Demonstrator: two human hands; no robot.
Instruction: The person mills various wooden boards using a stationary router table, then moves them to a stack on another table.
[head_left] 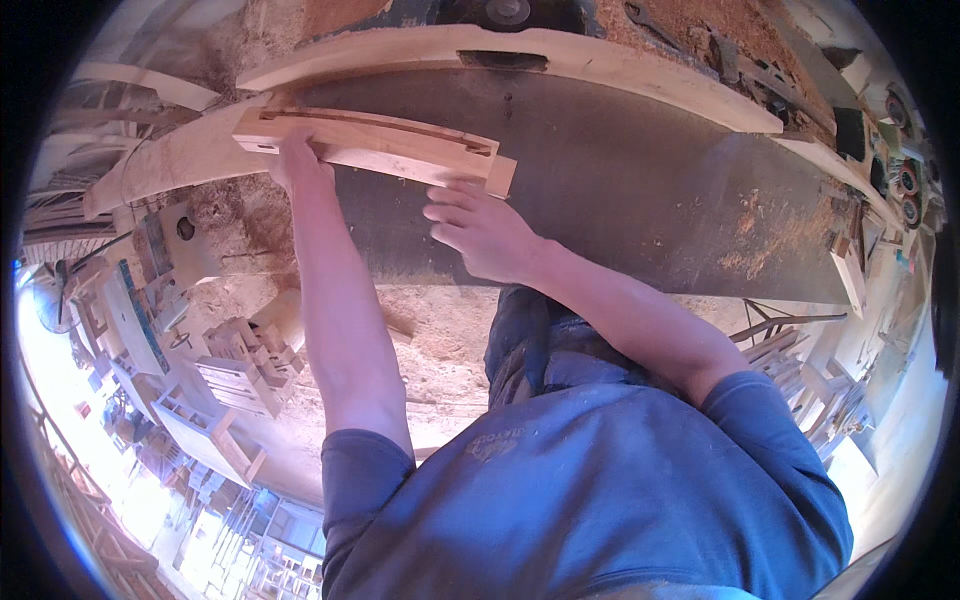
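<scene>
A slightly curved, pale wooden piece [390,145] with a long groove along its top lies across a dark, flat metal work surface [620,190]. My left hand [303,163] is closed around its left part, with some fingers hidden by the wood. At the right end a small block-like wooden end [502,177] sticks out past the groove. My right hand [487,228] is beside the near side close to that end. Its fingers are loosely bent and apart, pointing left; the uppermost seems to touch the wood.
A long wooden board [640,75] with a dark notch runs along the far side. A wrench [655,25] lies among shavings beyond it. Sawdust [775,240] is scattered at the right of the metal surface. Stacked wooden parts [240,370] stand at lower left.
</scene>
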